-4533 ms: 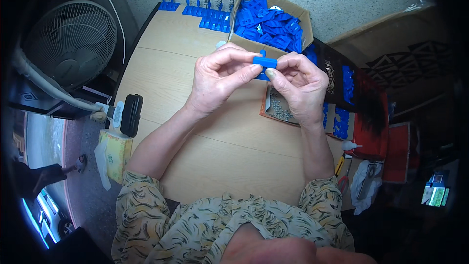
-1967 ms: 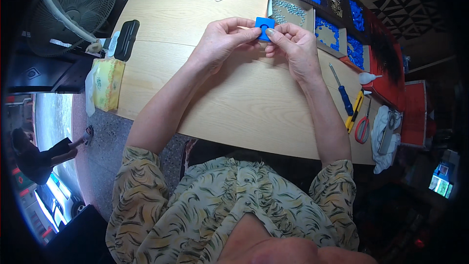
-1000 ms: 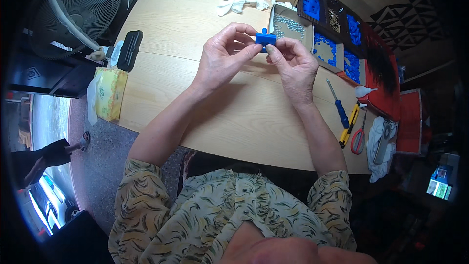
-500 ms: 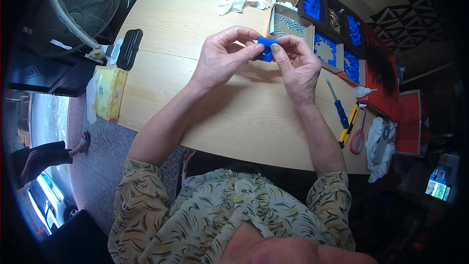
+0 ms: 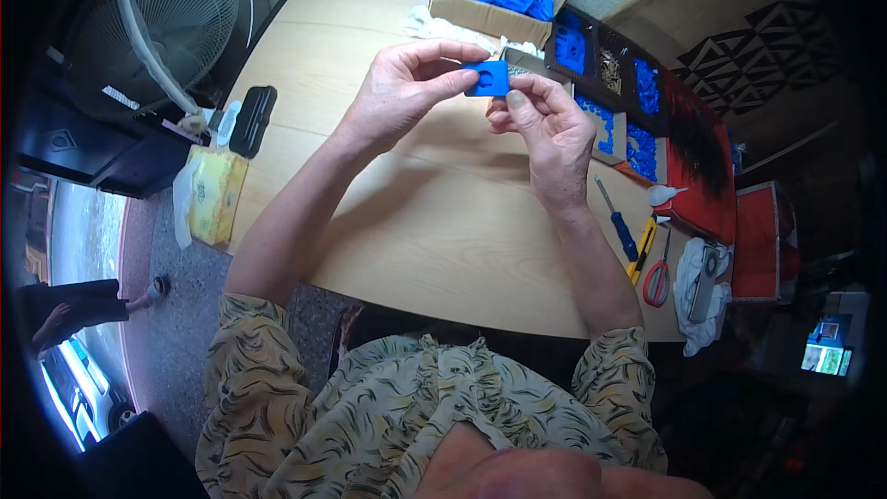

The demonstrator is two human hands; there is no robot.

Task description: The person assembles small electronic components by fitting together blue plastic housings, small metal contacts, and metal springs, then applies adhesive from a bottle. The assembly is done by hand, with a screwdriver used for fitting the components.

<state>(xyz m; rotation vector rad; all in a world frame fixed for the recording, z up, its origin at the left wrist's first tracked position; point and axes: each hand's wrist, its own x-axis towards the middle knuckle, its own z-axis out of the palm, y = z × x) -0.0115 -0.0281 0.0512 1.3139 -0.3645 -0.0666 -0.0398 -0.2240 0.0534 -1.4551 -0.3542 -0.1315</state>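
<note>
A small square blue plastic piece (image 5: pixel 497 81) with a round recess is held up over the table. My left hand (image 5: pixel 393 97) pinches its left side between thumb and fingers. At the lower right corner, the thumb and bent fingers of my right hand (image 5: pixel 557 143) close on its edge. Whether a smaller part sits inside the right fingers is hidden. Beyond the hands stands a cardboard box (image 5: pixel 490 20) heaped with blue plastic pieces. Right of it, trays hold small blue parts (image 5: pixel 641 150) and brass-coloured pins (image 5: pixel 611 72).
On the right lie a blue-handled screwdriver (image 5: pixel 623 236), a yellow cutter (image 5: pixel 641 254), red-handled scissors (image 5: pixel 657 283) and a white cloth (image 5: pixel 691 291). A black case (image 5: pixel 251 122) and a yellow tissue pack (image 5: pixel 217 196) edge the left side. A fan (image 5: pixel 176 18) stands beyond them.
The blue piece has turned so its flat face with the recess shows. Both hands have shifted slightly left, and the view has tilted to show more of the far table.
</note>
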